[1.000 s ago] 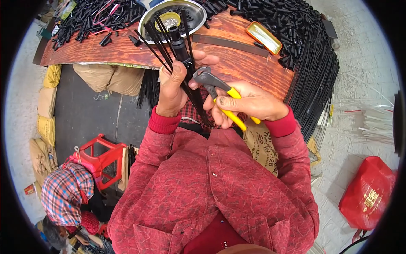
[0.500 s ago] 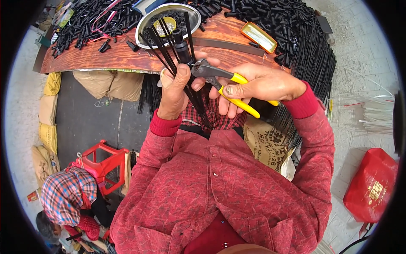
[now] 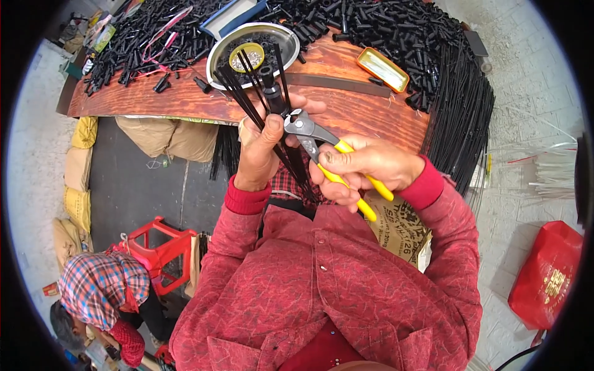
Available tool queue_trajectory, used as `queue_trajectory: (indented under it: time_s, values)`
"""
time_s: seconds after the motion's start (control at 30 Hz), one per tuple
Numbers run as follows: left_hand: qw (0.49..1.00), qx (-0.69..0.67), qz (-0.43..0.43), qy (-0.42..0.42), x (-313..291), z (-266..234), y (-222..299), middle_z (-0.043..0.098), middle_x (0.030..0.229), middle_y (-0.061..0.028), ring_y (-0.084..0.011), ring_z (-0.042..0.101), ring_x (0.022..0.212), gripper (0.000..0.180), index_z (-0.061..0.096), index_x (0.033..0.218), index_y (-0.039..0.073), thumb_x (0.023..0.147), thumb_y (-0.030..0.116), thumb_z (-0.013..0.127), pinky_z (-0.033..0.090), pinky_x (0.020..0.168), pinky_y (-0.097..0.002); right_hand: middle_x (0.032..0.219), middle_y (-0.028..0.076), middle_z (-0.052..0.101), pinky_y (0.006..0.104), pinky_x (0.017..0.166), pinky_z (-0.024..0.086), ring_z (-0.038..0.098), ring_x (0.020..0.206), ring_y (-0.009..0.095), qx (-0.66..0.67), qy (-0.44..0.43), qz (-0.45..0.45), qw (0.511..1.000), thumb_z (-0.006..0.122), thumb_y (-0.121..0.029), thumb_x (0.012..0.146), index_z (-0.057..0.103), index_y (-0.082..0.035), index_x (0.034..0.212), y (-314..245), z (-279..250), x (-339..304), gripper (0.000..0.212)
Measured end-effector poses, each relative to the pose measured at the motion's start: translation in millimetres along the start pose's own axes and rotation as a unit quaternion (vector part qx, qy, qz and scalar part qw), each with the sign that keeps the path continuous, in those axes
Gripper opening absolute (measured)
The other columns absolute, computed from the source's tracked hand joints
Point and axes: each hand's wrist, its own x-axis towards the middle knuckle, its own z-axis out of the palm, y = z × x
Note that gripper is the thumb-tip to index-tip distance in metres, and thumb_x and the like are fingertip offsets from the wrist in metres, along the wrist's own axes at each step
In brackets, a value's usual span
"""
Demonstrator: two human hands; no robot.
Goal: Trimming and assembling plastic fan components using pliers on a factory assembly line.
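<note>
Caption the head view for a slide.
The left hand holds thin black rods and a black tubular part; the right hand grips yellow-handled pincers close beside it.

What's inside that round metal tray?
The metal tray holds a yellow dish of small silvery bits, with black pieces around it. Black rods cover part of the near side; anything under the dish is hidden.

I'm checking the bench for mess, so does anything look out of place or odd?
Nothing looks plainly damaged. One black tube lies stray, apart from the left-hand heap, near the metal tray; that looks slightly out of place.
</note>
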Motion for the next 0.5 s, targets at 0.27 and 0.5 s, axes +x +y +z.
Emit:
queue_trajectory:
  time_s: [0.27,0.5]
  values:
    - [0.995,-0.07,-0.005,-0.066,-1,-11,-13,0.064,0.114,-0.0253,-0.0104,0.059,0.076,0.055,0.058,0.12,0.0,0.087,0.044,0.066,0.044,0.062,-0.0203,0.065,0.0,0.047,0.03,0.05,0.047,0.048,0.051,0.011,0.425,-0.27,-0.076,0.861,0.038,-0.037,0.103,0.045,-0.01,0.097,59,25,27,0.028]
    - [0.993,-0.077,-0.019,-0.082,-1,-18,-16,0.064,0.117,-0.024,-0.0095,0.063,0.082,0.056,0.057,0.121,0.0,0.089,0.045,0.063,0.041,0.06,-0.017,0.07,0.013,0.053,0.0442,0.064,0.06,0.058,0.059,0.022,0.211,-0.149,-0.067,0.964,0.048,-0.035,0.099,0.05,0.002,0.103,47,-4,24,0.037]
